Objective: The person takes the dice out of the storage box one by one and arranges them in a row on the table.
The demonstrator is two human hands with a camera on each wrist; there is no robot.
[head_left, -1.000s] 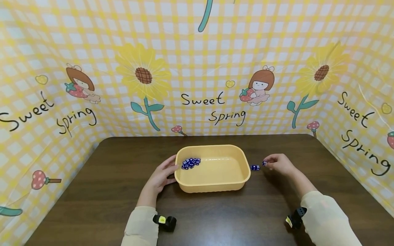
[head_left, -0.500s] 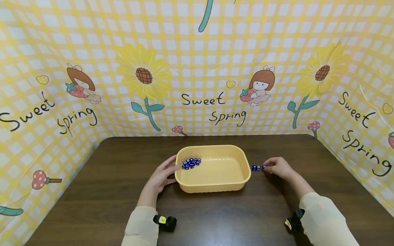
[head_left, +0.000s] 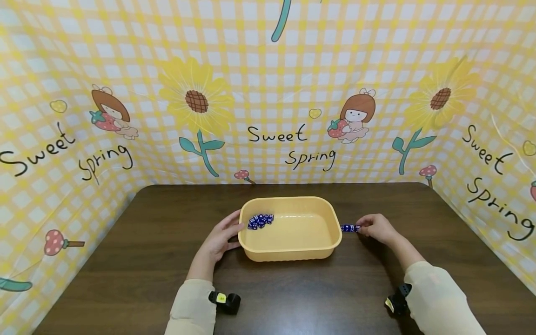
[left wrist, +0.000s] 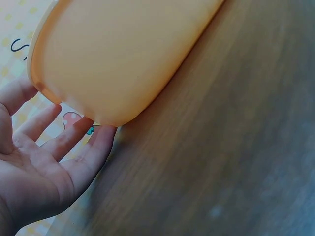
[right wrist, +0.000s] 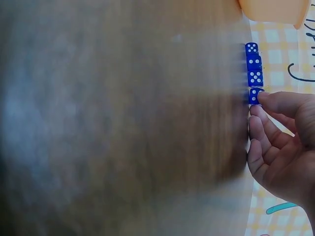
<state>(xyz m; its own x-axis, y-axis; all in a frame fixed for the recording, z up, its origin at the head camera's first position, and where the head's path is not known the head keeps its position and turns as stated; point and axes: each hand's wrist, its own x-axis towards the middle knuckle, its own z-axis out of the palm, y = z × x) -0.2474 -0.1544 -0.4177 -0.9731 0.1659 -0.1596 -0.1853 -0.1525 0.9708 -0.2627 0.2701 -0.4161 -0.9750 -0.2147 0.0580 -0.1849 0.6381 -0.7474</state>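
Observation:
A pale yellow plastic tub [head_left: 289, 255] stands mid-table, with a heap of blue dice [head_left: 260, 221] at the left inside it. My left hand [head_left: 219, 238] holds the tub's left end, thumb at the rim and fingers spread against the outer wall [left wrist: 106, 105]. To the right of the tub, my right hand [head_left: 378, 228] pinches one blue die [right wrist: 254, 96] between thumb and fingers. That die sits right at the end of a short row of blue dice [right wrist: 254, 63] with white pips, which runs out from the tub's right side.
The dark wooden table [head_left: 284, 298] reaches back to a yellow checked cloth [head_left: 268, 83] printed with flowers and lettering. The cloth also rises along both sides. A black wrist camera [head_left: 226, 302] sits on the left sleeve, another camera [head_left: 397, 301] on the right.
My right hand has lowered its die to the table and moved it left, up against the end of the row. The left hand and the tub have stayed in place.

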